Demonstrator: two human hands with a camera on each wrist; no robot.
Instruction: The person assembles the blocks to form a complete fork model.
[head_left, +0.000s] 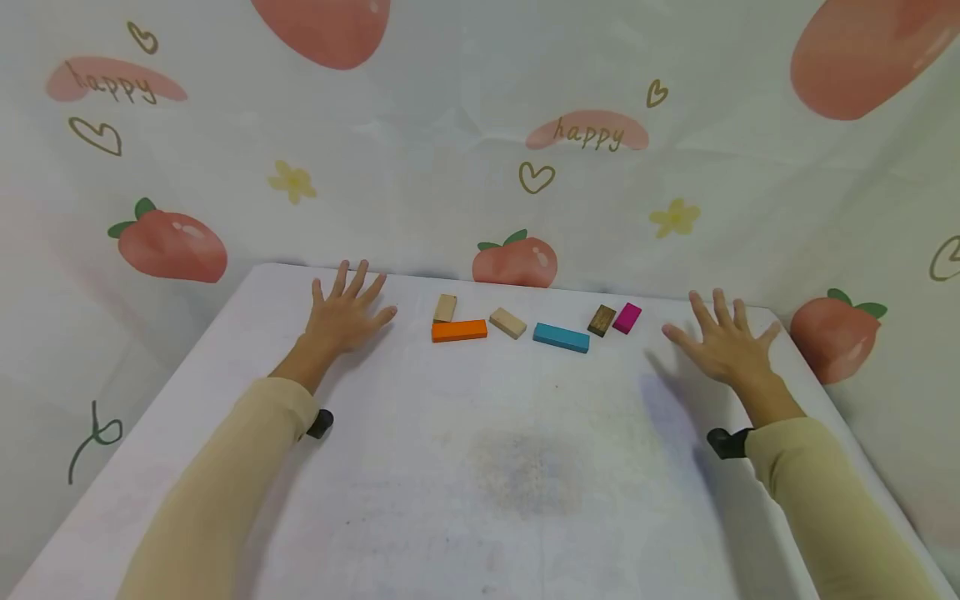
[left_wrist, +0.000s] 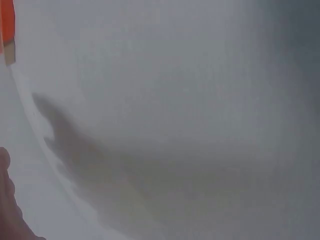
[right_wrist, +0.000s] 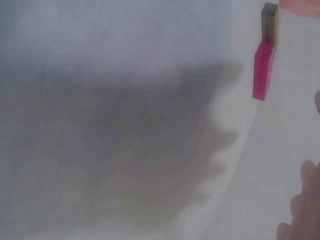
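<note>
My left hand (head_left: 341, 317) is spread with straight fingers at the table's back left, holding nothing. Across from it, the right hand (head_left: 729, 343) is spread too, its fingers apart and its shadow on the tabletop. Between the hands lie several small blocks. Nearest the left hand are a pale wooden block (head_left: 445, 308) and a long orange block (head_left: 460, 331) in front of it. Another pale block (head_left: 507, 322) and a long blue block (head_left: 561, 337) lie mid-row. A brown block (head_left: 602, 320) and a magenta block (head_left: 627, 317) sit closest to the right hand.
The white table (head_left: 420, 467) has a greyish smudge near its middle. Behind it hangs a pale cloth (head_left: 450, 125) printed with fruit, hearts and the word happy. Dark wrist cameras show at both sleeves, and both forearms reach over the table's sides.
</note>
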